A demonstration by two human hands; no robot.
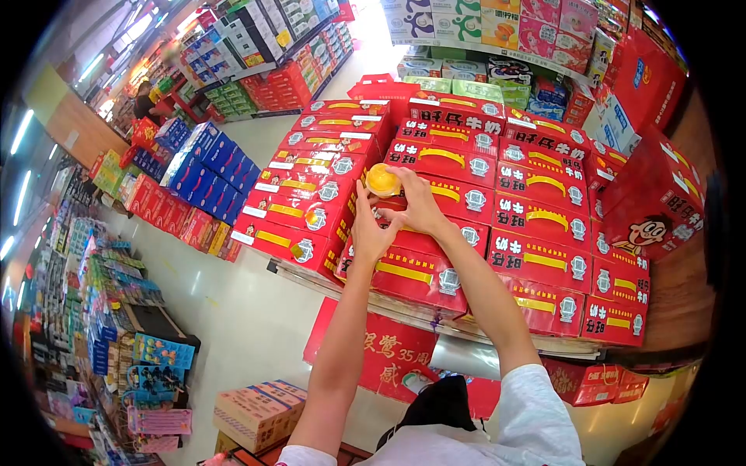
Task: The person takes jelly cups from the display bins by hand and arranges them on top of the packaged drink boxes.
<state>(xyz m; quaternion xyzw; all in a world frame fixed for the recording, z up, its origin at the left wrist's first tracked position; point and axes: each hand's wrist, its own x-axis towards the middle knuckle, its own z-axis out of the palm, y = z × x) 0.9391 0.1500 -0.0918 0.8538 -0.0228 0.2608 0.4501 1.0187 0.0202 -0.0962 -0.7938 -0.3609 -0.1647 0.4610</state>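
Note:
A small round yellow thing with a paler rim point(383, 179) sits at my fingertips; its kind is too small to make out. My right hand point(420, 205) curls its fingers over the right side of it. From the left and below, the fingers of my left hand point(370, 228) close on its edge, and the two thumbs come close together underneath. Both hands are above stacked red milk boxes point(404, 268) with yellow carrying handles.
More red boxes point(287, 208) stand in rows on the left of the stack. Blue boxes point(214, 167) are piled beyond the aisle floor point(225, 299). A cardboard carton point(252, 415) lies low at the front left. A person point(144, 103) is far back.

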